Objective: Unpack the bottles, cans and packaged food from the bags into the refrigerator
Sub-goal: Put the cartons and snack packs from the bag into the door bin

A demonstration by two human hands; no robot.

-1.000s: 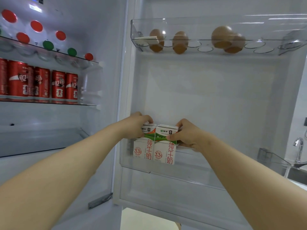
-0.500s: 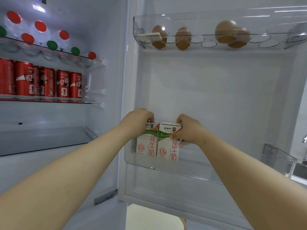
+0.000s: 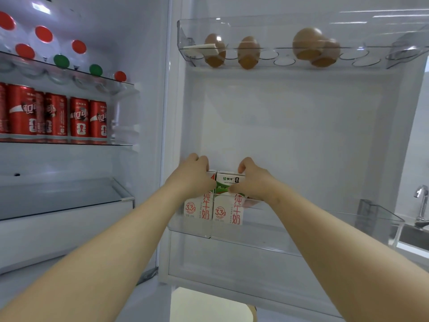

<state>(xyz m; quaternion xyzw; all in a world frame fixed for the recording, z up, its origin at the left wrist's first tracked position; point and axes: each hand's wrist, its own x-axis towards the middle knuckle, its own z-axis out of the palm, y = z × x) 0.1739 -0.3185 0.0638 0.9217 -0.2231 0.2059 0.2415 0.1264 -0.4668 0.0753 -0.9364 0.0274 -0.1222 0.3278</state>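
Curls the left hand (image 3: 192,176) over the top of the left milk carton (image 3: 198,209) and the right hand (image 3: 254,182) round the top of the right milk carton (image 3: 228,211). Holds both upright, touching side by side, at the left end of the clear door bin (image 3: 336,231). May topple one along the bin if released off balance, or drag it back out with curled fingers.

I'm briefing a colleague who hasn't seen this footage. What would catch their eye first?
Both hands stand out: the left hand and right hand grip the tops of two milk cartons standing side by side in the clear door bin. Red cans line a shelf at left, and brown eggs sit in the door's top tray.
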